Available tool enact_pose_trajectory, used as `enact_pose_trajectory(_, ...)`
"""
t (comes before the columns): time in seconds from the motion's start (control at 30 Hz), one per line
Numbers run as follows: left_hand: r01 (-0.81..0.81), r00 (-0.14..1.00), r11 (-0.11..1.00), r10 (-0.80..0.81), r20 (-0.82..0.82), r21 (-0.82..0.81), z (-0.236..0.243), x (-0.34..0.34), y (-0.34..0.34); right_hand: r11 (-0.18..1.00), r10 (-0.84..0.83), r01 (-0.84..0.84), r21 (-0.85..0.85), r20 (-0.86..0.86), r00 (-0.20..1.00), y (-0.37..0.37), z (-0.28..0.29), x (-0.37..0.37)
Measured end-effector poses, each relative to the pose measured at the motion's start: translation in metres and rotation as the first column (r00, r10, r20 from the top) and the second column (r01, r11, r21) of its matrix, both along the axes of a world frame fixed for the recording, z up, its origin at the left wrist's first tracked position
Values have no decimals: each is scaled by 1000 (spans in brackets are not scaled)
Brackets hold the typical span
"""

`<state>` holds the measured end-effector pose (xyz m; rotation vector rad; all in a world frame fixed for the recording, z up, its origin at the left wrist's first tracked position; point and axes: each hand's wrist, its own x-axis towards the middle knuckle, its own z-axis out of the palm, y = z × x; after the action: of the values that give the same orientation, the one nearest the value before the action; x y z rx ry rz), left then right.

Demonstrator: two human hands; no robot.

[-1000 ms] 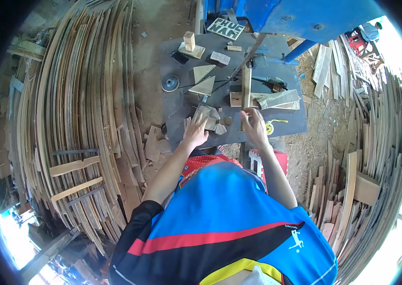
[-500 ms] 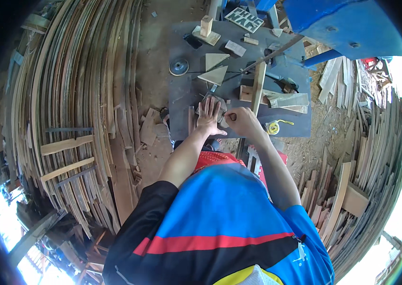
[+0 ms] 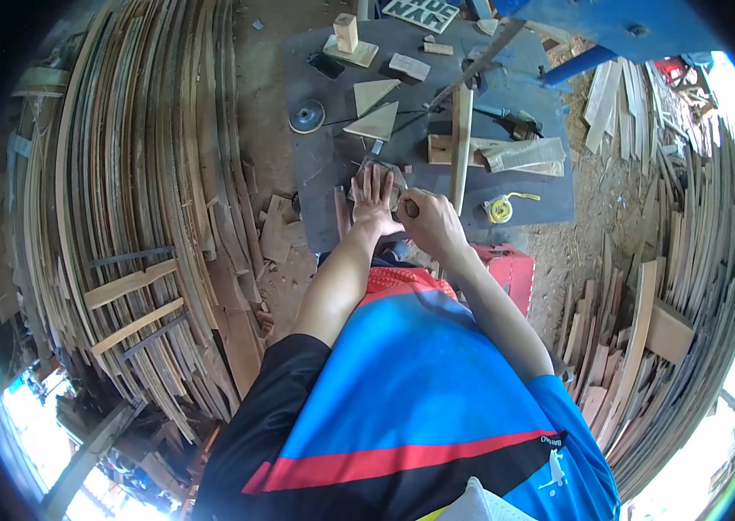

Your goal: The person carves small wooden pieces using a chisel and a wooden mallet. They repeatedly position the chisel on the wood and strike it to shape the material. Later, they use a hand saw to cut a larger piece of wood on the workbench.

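Observation:
My left hand [image 3: 373, 208] lies flat with its fingers spread over a many-sided, grey-brown wooden piece [image 3: 398, 176] near the front edge of the dark table [image 3: 298, 161]. Just to its right, my right hand [image 3: 435, 224] is closed around a tool handle [image 3: 412, 208], whose dark round end shows by the thumb. The rest of that tool is hidden, so its kind cannot be told. A narrow wooden strip [image 3: 342, 208] lies left of my left hand.
Two triangular wood pieces [image 3: 373, 122], a round disc [image 3: 306, 115], a phone-like dark object [image 3: 325, 65] and a yellow tape measure [image 3: 499, 208] lie on the table. A long wooden bar [image 3: 462, 143] stands to the right. Stacked boards [image 3: 150, 130] line the left side; a red box [image 3: 510, 273] sits below.
The view has tilted, so the table sits higher in the picture. Both hands stay over the wooden piece; my right hand has shifted slightly closer to the left.

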<state>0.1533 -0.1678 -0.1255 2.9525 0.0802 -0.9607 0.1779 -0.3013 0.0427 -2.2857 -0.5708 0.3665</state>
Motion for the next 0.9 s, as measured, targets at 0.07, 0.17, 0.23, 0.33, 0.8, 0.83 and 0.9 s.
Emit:
enact_pose_trajectory(0.07, 33, 999, 998, -32, -18, 48, 2, -2, -1, 1000, -8, 8, 2, 10, 1000, 0, -3, -7)
enact_pose_trajectory(0.17, 65, 993, 997, -60, -98, 49, 24, 5, -4, 999, -8, 9, -30, 25, 1000, -1, -3, -9)
enact_pose_trajectory(0.23, 63, 993, 995, -56, -101, 71, 20, -1, -4, 993, 28, -27, -118, 8, 1000, 0, 4, -14)
enact_pose_trajectory(0.33, 37, 998, 992, -42, 39, 119, -9, -9, 1, 936, 114, -126, -328, -57, 992, 9, 15, -3)
enact_pose_trajectory(0.8, -26, 999, 999, 25, -37, -26, 26, -1, 0, 330, 581, -504, -798, -249, 775, 47, 27, 53)
enact_pose_trajectory(0.83, -28, 999, 999, 26, -42, -27, 26, -2, 0, 307, 597, -516, -800, -260, 759, 49, 25, 54)
enact_pose_trajectory(0.9, -25, 998, 999, 24, -52, -29, 27, -4, -1, 267, 597, -550, -791, -312, 739, 49, 28, 54)
